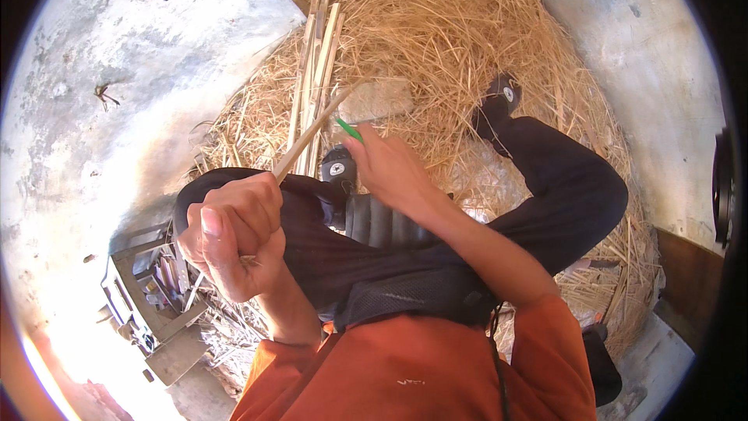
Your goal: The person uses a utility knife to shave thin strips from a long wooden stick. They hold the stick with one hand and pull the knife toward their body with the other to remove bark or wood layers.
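Note:
My left hand (238, 234) is closed in a fist around a thin bamboo strip (310, 131), which slants up and away to the right. My right hand (387, 165) grips a slim green tool (349, 129), its fingers closed. The tip of that tool comes close to the strip's side. Whether the two touch, and what kind of tool it is, I cannot tell, since the fingers cover much of it. Behind the held strip, several longer pale strips (318, 58) lie in a bundle on the shavings. Beside them rests a flat, rectangular block (378, 99).
Curled shavings (460, 12) cover the ground ahead and around my crossed legs (557, 179). Pale walls (140, 54) rise at left and right. To my left stands a worn wooden frame (160, 335) with small items inside. A dark wheel-like object (725, 187) is at far right.

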`<state>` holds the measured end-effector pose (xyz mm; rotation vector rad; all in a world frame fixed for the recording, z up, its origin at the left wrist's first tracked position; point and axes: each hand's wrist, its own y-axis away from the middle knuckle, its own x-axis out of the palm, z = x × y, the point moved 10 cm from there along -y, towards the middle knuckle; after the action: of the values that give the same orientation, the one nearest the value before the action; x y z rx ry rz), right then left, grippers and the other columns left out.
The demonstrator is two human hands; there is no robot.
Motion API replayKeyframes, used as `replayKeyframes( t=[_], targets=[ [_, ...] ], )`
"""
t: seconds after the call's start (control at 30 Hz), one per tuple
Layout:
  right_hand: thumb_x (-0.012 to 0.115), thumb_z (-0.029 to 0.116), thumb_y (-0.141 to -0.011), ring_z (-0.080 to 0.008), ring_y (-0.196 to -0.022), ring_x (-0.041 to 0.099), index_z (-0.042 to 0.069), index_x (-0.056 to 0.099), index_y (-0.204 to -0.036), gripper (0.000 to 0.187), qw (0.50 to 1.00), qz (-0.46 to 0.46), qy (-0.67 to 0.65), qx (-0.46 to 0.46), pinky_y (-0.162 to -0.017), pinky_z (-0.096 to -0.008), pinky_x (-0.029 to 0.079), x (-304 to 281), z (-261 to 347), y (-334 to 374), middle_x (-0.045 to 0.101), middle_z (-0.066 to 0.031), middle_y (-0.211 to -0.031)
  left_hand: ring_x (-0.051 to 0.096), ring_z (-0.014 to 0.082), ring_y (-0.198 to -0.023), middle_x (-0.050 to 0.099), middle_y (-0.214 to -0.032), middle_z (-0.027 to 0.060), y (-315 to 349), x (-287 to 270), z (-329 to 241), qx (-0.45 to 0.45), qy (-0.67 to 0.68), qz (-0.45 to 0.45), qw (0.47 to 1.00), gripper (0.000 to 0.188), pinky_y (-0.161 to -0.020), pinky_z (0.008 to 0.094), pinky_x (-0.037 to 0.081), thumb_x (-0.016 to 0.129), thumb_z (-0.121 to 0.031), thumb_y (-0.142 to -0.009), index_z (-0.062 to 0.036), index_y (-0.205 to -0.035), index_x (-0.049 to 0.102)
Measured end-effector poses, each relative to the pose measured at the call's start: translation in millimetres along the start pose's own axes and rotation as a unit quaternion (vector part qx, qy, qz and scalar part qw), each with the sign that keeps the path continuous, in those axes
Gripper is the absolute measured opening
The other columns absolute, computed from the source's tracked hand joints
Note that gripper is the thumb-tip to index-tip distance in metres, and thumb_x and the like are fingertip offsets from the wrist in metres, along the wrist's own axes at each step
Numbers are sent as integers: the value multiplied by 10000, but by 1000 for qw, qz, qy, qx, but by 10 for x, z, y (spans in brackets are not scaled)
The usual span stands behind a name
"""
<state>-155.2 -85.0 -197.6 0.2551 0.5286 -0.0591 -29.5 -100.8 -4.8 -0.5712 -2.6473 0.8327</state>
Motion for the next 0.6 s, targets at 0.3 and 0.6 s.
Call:
replayKeyframes(
  t=[0.3,0.6],
  targets=[
    [368,260,-981,-412,-929,627,-55,582,-1034,384,976,19,212,37,-792,-501,513,570,-1658,-947,635,-275,-937,240,104,-296,300,-371,9,8,99,37,-4,21,10,1000,483,-336,264,214,418,-120,-915,-93,-452,284],
    [359,339,-991,-434,-917,604,-49,564,-1084,449,993,-54,58,92,-795,-492,490,-136,-1073,-668,619,-298,-939,191,118,-321,297,-406,-11,44,-139,-54,-8,31,21,999,416,-373,293,204,336,-151,-921,-142,-506,313]
  ],
)
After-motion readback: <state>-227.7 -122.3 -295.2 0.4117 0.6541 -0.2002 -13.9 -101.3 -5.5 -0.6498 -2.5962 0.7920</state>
